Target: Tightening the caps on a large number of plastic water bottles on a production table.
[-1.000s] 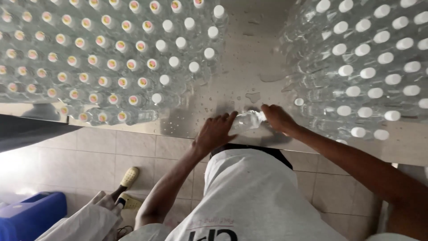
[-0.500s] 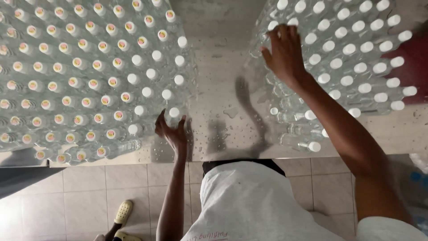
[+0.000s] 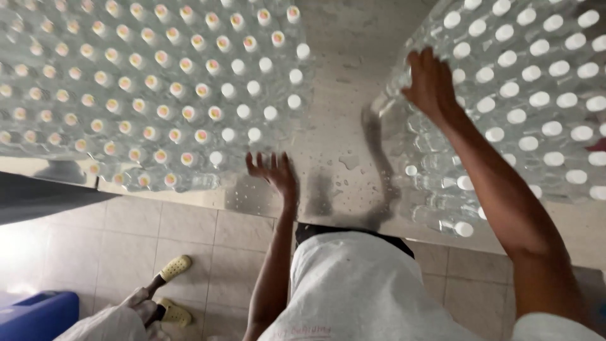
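a wet, speckled metal table (image 3: 341, 95) spans the upper view, its surface glinting with droplets. below it lies a floor of pale beige tiles (image 3: 208, 246). a blue bin (image 3: 35, 316) sits at the lower left corner.

Wet steel surface (image 3: 341, 82) here, water drops at six o'clock; capped clear bottles (image 3: 158, 88) packed at ten, white-capped bottles (image 3: 530, 95) crowding two.
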